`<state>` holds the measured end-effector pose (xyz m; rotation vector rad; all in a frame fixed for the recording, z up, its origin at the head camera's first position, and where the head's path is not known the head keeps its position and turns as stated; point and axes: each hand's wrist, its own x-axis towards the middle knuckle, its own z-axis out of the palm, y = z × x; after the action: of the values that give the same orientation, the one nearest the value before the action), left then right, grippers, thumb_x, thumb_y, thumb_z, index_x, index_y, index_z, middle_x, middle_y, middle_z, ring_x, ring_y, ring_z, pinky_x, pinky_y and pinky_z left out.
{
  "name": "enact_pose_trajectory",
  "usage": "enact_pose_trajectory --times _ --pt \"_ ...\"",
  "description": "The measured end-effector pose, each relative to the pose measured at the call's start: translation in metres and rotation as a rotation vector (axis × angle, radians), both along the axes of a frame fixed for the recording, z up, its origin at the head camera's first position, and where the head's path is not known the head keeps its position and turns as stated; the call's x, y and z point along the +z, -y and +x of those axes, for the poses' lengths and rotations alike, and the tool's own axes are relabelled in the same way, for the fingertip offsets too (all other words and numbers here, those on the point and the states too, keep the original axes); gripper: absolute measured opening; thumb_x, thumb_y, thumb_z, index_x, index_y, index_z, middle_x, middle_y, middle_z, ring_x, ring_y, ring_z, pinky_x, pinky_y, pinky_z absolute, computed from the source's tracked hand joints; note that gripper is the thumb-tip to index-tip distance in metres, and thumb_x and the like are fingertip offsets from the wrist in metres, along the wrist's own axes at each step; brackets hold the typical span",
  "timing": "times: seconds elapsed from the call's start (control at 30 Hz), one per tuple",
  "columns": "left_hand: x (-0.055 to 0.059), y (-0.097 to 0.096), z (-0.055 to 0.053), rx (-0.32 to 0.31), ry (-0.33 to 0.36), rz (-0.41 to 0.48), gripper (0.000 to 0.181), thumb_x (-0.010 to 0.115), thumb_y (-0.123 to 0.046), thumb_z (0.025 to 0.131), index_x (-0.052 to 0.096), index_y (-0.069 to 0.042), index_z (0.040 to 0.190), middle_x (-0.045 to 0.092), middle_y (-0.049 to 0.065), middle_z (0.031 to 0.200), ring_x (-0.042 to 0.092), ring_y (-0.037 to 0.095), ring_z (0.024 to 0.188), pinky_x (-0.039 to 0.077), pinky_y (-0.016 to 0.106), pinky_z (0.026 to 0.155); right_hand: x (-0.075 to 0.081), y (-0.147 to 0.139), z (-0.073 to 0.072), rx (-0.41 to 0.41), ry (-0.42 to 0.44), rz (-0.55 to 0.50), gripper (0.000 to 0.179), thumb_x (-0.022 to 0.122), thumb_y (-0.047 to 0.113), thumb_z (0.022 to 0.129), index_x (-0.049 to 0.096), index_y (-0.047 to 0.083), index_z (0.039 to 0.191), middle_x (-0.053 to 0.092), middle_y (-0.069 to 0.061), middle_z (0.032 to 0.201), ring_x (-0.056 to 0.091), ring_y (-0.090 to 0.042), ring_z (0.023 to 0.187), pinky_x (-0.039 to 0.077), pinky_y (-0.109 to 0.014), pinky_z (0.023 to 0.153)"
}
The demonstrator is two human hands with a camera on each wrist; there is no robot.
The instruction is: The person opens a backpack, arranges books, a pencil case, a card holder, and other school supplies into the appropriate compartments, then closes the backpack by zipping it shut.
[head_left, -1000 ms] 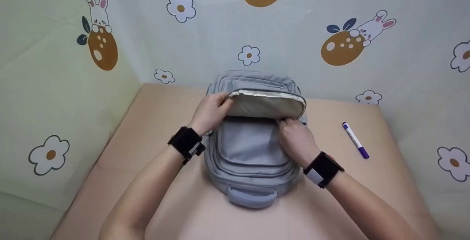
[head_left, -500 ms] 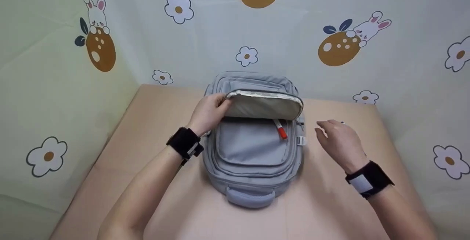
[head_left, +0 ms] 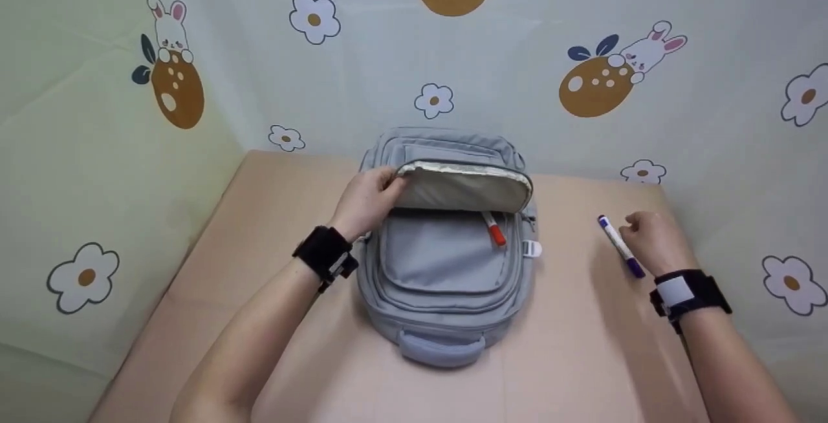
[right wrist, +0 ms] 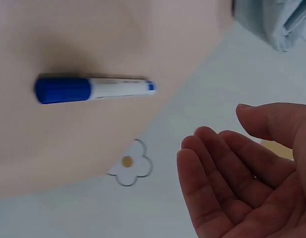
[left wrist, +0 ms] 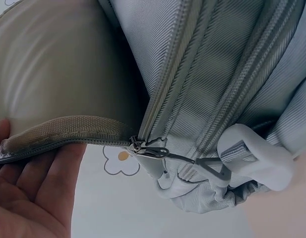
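A grey backpack (head_left: 440,261) lies on the table with its front pocket unzipped. My left hand (head_left: 367,200) grips the edge of the pocket flap (head_left: 469,191), holding it raised; in the left wrist view the fingers curl under the flap's zipper edge (left wrist: 63,143). A red-capped marker (head_left: 497,235) pokes out of the pocket, its other end hidden under the flap. To the right, a white marker with a blue-purple cap (head_left: 620,245) lies on the table. Just beside it is my right hand (head_left: 660,242), holding nothing, its fingers loosely bent in the right wrist view.
The tan tabletop (head_left: 550,358) meets a patterned cloth backdrop (head_left: 504,74) behind and at both sides. A carry handle (head_left: 442,349) sticks out at the backpack's near end. A white buckle (head_left: 532,249) sits at its right side.
My right hand has let go of the red-capped marker in the pocket and moved right, past the backpack, to beside the blue-capped marker. My left hand keeps its hold on the flap.
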<state>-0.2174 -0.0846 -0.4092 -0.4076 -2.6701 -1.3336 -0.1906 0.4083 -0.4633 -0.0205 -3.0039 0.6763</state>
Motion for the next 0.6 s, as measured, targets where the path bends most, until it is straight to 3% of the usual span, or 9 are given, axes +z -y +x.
enact_pose_trajectory --times 0.13,0.3,0.37,0.6 --pt "-0.001 -0.001 -0.001 -0.001 -0.004 -0.004 0.035 0.062 -0.026 0.102 0.046 -0.015 0.073 0.04 -0.004 0.063 0.037 0.013 0.055 0.032 0.029 0.053 -0.022 -0.02 -0.004 -0.039 0.087 0.022 0.035 0.057 0.007 0.092 0.061 -0.022 0.113 0.065 -0.033 0.093 0.06 -0.034 0.073 0.05 -0.04 0.059" --pt "-0.001 -0.001 -0.001 -0.005 -0.01 -0.003 0.034 0.062 -0.026 0.102 0.047 -0.015 0.073 0.04 -0.005 0.063 0.038 0.012 0.054 0.032 0.029 0.052 -0.037 -0.03 -0.001 -0.058 0.156 0.086 0.023 0.058 0.014 0.093 0.063 -0.003 0.078 0.055 -0.009 0.062 0.052 -0.025 0.057 0.04 -0.035 0.049" --pt "-0.001 0.0 -0.001 -0.008 -0.013 0.003 0.034 0.062 -0.025 0.102 0.047 -0.015 0.073 0.041 -0.005 0.063 0.038 0.012 0.053 0.032 0.029 0.051 -0.039 -0.03 0.0 -0.062 0.156 0.103 0.028 0.059 0.016 0.093 0.059 0.004 0.068 0.051 -0.006 0.058 0.049 -0.024 0.054 0.037 -0.035 0.048" --pt "-0.002 0.0 -0.001 0.0 -0.01 0.007 0.035 0.063 -0.026 0.102 0.048 -0.015 0.072 0.043 -0.005 0.062 0.04 0.012 0.053 0.034 0.028 0.051 -0.043 -0.025 -0.002 -0.084 0.165 0.075 0.028 0.059 0.013 0.093 0.059 0.003 0.067 0.053 -0.007 0.059 0.05 -0.024 0.054 0.039 -0.034 0.048"
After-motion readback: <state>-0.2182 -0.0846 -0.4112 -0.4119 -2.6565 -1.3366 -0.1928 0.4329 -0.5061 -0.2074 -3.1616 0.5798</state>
